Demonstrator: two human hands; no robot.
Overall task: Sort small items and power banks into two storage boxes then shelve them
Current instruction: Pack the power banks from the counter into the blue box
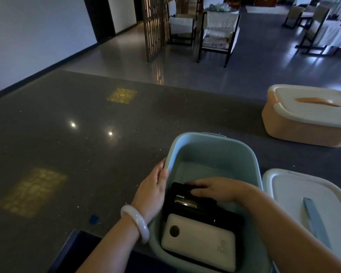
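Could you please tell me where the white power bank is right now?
The white power bank lies inside the open blue box, at its near end, low in the head view, partly overlapping a black power bank.

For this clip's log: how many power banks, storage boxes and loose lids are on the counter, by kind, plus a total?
Power banks: 2, a black one under the right hand and a white one, both in the blue box
Storage boxes: 2, the blue box, gripped by the left hand, and a lidded orange box
Loose lids: 1, white lid
Total: 5
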